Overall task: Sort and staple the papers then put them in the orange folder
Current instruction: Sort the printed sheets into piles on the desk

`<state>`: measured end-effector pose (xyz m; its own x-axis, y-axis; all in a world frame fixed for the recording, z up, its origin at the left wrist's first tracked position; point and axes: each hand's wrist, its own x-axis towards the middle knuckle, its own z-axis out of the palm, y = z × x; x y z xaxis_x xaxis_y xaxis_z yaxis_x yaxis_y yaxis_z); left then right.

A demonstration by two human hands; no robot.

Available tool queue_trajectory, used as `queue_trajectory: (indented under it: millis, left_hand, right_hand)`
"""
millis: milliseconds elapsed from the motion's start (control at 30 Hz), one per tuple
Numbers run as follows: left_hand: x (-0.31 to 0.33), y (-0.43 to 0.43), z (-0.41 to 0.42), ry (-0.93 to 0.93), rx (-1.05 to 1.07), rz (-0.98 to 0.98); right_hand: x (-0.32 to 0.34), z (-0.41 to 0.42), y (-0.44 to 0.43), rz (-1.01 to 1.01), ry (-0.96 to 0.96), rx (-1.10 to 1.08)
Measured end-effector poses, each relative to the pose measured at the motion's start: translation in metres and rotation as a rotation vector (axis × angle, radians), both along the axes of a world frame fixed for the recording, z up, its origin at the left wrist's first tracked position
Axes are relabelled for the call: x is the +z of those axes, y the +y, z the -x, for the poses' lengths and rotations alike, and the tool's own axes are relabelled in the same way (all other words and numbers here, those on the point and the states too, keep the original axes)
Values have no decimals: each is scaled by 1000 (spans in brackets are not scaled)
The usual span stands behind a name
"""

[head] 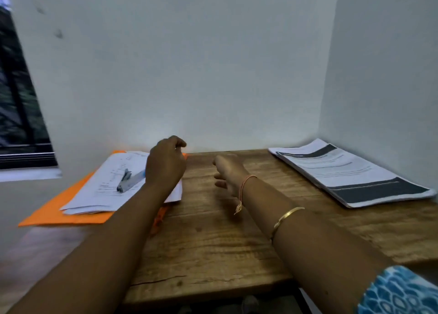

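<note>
An orange folder lies at the left of the wooden table, hanging over its left edge. A stack of white papers rests on the folder, with a grey stapler on top. My left hand hovers over the right edge of that stack, fingers loosely curled, holding nothing that I can see. My right hand is above the bare table middle, fingers relaxed and empty. A second pile of printed papers with dark bands lies at the far right by the wall.
White walls close off the back and the right side of the table. A dark window is at the left. The table's front edge runs near the bottom of the view.
</note>
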<state>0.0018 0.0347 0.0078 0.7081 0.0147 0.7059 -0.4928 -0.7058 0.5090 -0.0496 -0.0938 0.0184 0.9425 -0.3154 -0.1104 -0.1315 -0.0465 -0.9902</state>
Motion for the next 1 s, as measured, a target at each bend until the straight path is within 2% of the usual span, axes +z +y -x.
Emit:
queue_trajectory:
  millis: [67, 200, 333, 467, 567, 667, 867, 933, 1000]
  left_hand:
    - [1, 29, -13, 72, 109, -44]
    - [-14, 76, -37, 452, 365, -181]
    - [-42, 95, -52, 594, 351, -222]
    - [-44, 98, -59, 554, 317, -256]
    - [-41, 94, -58, 528, 321, -300]
    - [-41, 88, -55, 497, 314, -292]
    - [-35, 87, -57, 497, 261, -152]
    - [-33, 88, -58, 476, 248, -80]
    - [-31, 89, -58, 441, 244, -24]
  right_hand:
    - [3, -6, 15, 0, 15, 56]
    - [-1, -24, 38, 10, 60, 214]
    - [-6, -36, 56, 37, 73, 294]
    - [-5, -42, 60, 160, 124, 292]
    - [-6, -50, 62, 170, 107, 297]
    - [-9, -60, 67, 272, 68, 245]
    - [-16, -66, 78, 657, -54, 212]
    - [-14, -67, 76, 681, -72, 210]
    - [-9, -71, 68, 599, -84, 170]
